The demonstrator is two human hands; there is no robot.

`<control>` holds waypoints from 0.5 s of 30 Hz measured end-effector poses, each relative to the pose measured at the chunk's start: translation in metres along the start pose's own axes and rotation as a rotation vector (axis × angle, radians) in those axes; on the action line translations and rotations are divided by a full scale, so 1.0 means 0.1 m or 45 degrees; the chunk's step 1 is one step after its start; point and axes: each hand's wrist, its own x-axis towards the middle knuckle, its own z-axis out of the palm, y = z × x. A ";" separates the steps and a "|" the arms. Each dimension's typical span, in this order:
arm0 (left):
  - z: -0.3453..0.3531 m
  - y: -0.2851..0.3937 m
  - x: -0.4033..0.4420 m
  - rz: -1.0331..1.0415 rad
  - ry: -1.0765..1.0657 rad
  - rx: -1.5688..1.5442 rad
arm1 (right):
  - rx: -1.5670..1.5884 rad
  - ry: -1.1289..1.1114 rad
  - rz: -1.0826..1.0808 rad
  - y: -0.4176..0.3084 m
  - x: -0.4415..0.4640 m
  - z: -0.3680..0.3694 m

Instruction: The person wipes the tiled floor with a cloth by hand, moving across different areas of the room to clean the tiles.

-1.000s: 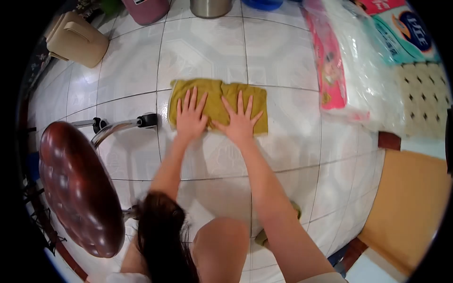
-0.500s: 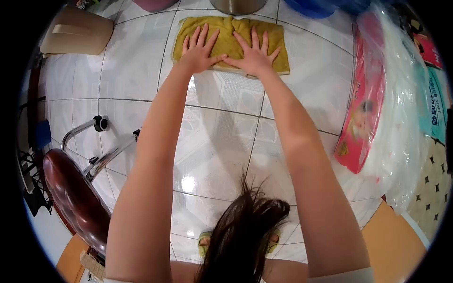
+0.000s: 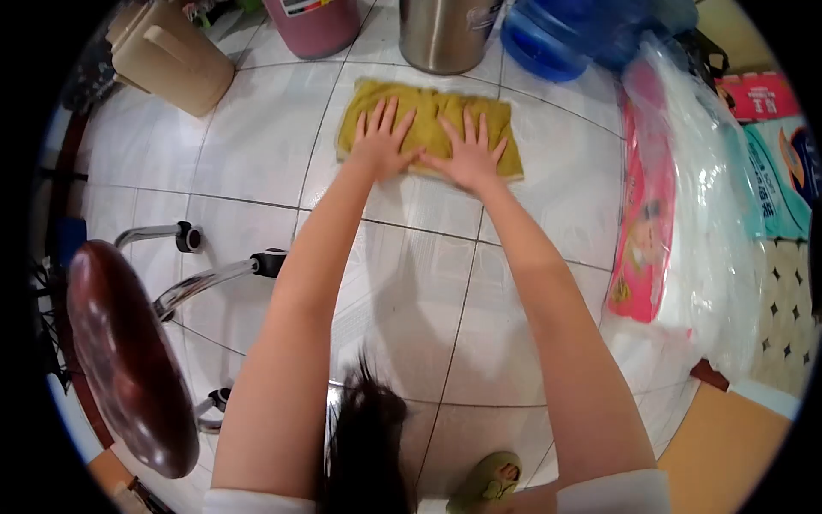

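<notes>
A folded mustard-yellow cloth (image 3: 428,107) lies flat on the white tiled floor (image 3: 402,283), in the upper middle of the view. My left hand (image 3: 381,146) presses on its left half with the fingers spread. On the right half rests my right hand (image 3: 473,154), palm down, fingers also apart. The two thumbs meet or nearly meet near the cloth's lower edge. Both arms are stretched forward.
A stool with a dark red seat (image 3: 128,360) and chrome legs stands left. Beyond the cloth are a beige pitcher (image 3: 175,64), pink container (image 3: 317,26), steel container (image 3: 445,34) and blue bottle (image 3: 548,38). Plastic-wrapped packages (image 3: 706,206) lie right.
Over the last second the cloth and both hands went forward, away from my body, then came partly back. The hands stayed flat on the cloth. The camera view shifted too.
</notes>
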 end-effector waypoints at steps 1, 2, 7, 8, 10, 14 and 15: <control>0.01 0.07 -0.18 0.015 -0.014 -0.002 | 0.002 -0.032 -0.006 -0.01 -0.24 0.02; 0.05 0.16 -0.40 0.037 -0.065 -0.005 | 0.002 -0.060 -0.019 -0.01 -0.47 0.04; -0.08 0.97 -1.72 0.135 -0.388 -0.103 | 0.004 -0.153 -0.070 0.26 -2.03 0.34; -0.05 1.15 -1.97 0.158 -0.388 -0.139 | 0.009 -0.162 -0.058 0.31 -2.36 0.39; -0.03 1.55 -2.43 0.203 -0.416 -0.158 | 0.059 -0.165 -0.010 0.43 -3.01 0.43; 0.06 2.28 -3.07 0.228 -0.551 -0.190 | 0.115 -0.035 0.028 0.77 -4.08 0.63; 0.06 2.40 -3.11 0.219 -0.601 -0.188 | 0.127 -0.018 0.047 0.82 -4.17 0.58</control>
